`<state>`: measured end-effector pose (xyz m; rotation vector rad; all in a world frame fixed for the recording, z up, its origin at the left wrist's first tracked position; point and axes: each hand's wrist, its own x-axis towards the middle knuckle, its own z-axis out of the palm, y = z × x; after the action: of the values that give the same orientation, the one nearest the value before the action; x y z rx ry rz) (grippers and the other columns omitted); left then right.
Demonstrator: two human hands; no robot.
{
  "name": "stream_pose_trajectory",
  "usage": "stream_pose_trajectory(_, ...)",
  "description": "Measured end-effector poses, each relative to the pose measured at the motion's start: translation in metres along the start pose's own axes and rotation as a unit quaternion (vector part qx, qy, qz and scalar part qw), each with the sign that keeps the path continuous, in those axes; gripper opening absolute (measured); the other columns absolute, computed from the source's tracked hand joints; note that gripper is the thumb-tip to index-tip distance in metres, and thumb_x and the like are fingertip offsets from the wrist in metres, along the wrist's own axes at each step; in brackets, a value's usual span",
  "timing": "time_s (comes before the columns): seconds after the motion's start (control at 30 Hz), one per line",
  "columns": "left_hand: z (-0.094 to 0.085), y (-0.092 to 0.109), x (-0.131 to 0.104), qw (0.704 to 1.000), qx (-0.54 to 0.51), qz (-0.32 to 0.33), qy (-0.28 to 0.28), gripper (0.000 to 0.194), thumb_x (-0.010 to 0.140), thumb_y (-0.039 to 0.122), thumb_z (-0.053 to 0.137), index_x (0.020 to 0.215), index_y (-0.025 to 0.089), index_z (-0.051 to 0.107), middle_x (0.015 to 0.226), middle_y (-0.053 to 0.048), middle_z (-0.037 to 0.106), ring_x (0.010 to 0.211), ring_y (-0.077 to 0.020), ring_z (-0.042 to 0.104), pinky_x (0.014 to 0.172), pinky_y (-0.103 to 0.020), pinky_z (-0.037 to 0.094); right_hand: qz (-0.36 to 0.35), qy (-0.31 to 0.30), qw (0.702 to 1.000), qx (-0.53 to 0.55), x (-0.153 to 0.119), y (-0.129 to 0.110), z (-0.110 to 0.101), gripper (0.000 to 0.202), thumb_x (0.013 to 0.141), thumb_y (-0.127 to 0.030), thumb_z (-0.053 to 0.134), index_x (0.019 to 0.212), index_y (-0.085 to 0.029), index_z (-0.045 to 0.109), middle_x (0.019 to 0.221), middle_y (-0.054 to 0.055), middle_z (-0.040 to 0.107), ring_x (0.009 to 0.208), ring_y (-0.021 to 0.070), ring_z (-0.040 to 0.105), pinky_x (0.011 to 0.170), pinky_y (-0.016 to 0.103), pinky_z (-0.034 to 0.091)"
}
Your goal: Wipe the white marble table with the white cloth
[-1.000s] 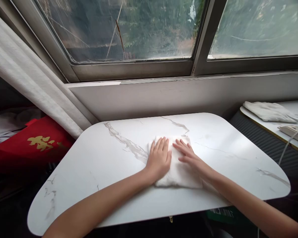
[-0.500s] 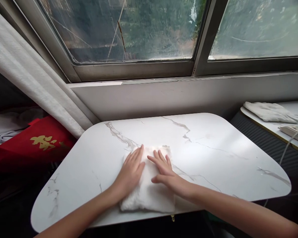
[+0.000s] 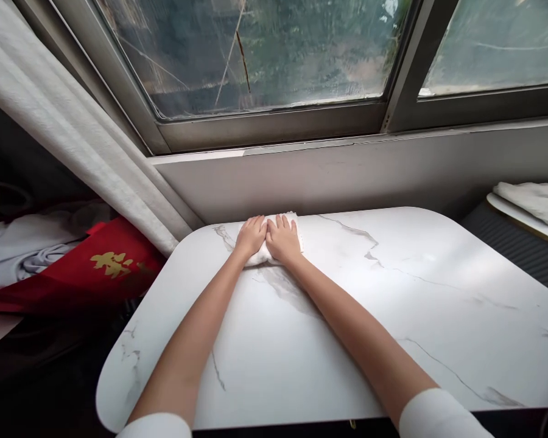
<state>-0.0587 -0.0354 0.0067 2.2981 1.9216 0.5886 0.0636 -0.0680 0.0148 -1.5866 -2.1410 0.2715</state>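
A folded white cloth (image 3: 259,258) lies at the far edge of the white marble-patterned table (image 3: 338,304), left of its middle. My left hand (image 3: 251,236) presses flat on the cloth's left part, fingers stretched toward the window. Beside it, my right hand (image 3: 284,239) rests on the right part with its fingers slightly spread. The two hands touch or nearly touch at the thumbs. Both arms reach straight out over the tabletop, and the hands cover much of the cloth.
Behind the table are a low wall (image 3: 329,176) and a metal-framed window (image 3: 274,121). A pale curtain (image 3: 86,128) hangs at the left, above a red bag (image 3: 132,255) with gold print and some crumpled fabric (image 3: 50,249). Another white cloth (image 3: 536,201) lies on a surface at right.
Both hands and the cloth have moved away from me, from the table's near side to its far edge. The hands have come closer together, and the view has shifted left.
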Motion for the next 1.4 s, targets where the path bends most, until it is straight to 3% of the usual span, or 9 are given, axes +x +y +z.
stream_pose_trajectory(0.17,0.001,-0.011,0.017,0.999,-0.001,0.030,-0.014,0.047,0.096,0.026,0.021,0.132,0.010,0.045,0.142,-0.010,0.044,0.132,-0.0181,0.036,0.112,-0.034,0.022,0.028,0.018,0.999,0.006,0.017,-0.005,0.008,0.049,0.095,-0.031,0.022,0.134,-0.012,0.043,0.149,0.016,0.032,0.139,0.0259,0.020,0.110,0.047,0.007)
stream_pose_trajectory(0.4,-0.021,-0.053,-0.009,0.999,-0.006,0.030,-0.025,0.050,0.095,0.027,0.015,0.134,0.013,0.043,0.143,-0.008,0.044,0.134,-0.0165,0.034,0.112,-0.036,0.022,0.019,-0.027,0.998,0.046,0.011,-0.048,0.017,0.049,0.094,-0.035,0.026,0.137,-0.021,0.042,0.153,0.009,0.026,0.142,0.0261,0.006,0.111,0.049,-0.001)
stream_pose_trajectory(0.57,-0.044,-0.073,-0.066,1.000,-0.008,-0.001,-0.013,0.053,0.094,0.032,0.015,0.135,0.013,0.043,0.144,-0.007,0.043,0.135,-0.0160,0.033,0.113,-0.036,0.023,-0.030,-0.082,0.992,0.089,-0.029,-0.084,0.018,0.051,0.094,-0.035,0.027,0.141,-0.018,0.036,0.155,0.012,0.017,0.142,0.0257,0.000,0.111,0.046,-0.005)
stream_pose_trajectory(0.7,-0.054,-0.060,-0.128,1.000,-0.002,0.009,-0.020,0.055,0.094,0.037,0.015,0.136,0.014,0.042,0.145,-0.006,0.041,0.136,-0.0169,0.031,0.113,-0.038,0.023,-0.056,-0.163,0.976,0.133,-0.080,-0.091,0.003,0.056,0.093,-0.038,0.033,0.144,-0.017,0.029,0.156,0.015,0.005,0.142,0.0232,-0.007,0.112,0.045,-0.008)
stream_pose_trajectory(0.9,-0.074,-0.030,-0.217,0.999,-0.013,0.030,-0.042,0.053,0.096,0.039,0.016,0.140,0.021,0.039,0.146,-0.001,0.040,0.137,-0.0174,0.031,0.114,-0.040,0.025,-0.072,-0.320,0.920,0.213,-0.157,-0.099,-0.032,0.081,0.085,-0.046,0.048,0.149,-0.012,0.011,0.152,0.017,-0.018,0.133,0.0251,-0.030,0.108,0.052,-0.014)
stream_pose_trajectory(1.07,-0.091,-0.049,-0.263,0.999,-0.020,0.016,-0.042,0.049,0.096,0.038,0.020,0.141,0.028,0.036,0.146,0.003,0.039,0.136,-0.0180,0.032,0.113,-0.041,0.027,-0.084,-0.380,0.881,0.270,-0.185,-0.126,-0.044,0.083,0.086,-0.044,0.048,0.149,-0.011,0.006,0.149,0.017,-0.023,0.130,0.0241,-0.034,0.108,0.054,-0.014)
stream_pose_trajectory(1.23,-0.103,-0.092,-0.258,0.999,-0.022,0.001,-0.046,0.051,0.096,0.040,0.020,0.137,0.022,0.043,0.144,-0.002,0.043,0.134,-0.0201,0.036,0.112,-0.043,0.028,-0.109,-0.350,0.893,0.263,-0.167,-0.154,-0.025,0.080,0.087,-0.043,0.046,0.149,-0.009,0.009,0.151,0.020,-0.015,0.133,0.0259,-0.028,0.109,0.056,-0.009)
stream_pose_trajectory(1.4,-0.098,-0.119,-0.208,0.999,-0.013,-0.040,0.003,0.054,0.093,0.045,0.021,0.130,0.018,0.050,0.138,-0.006,0.050,0.130,-0.0220,0.042,0.109,-0.042,0.033,-0.137,-0.224,0.946,0.193,-0.114,-0.159,0.017,0.062,0.092,-0.037,0.034,0.145,-0.005,0.026,0.153,0.021,0.009,0.142,0.0276,-0.002,0.113,0.051,-0.002)
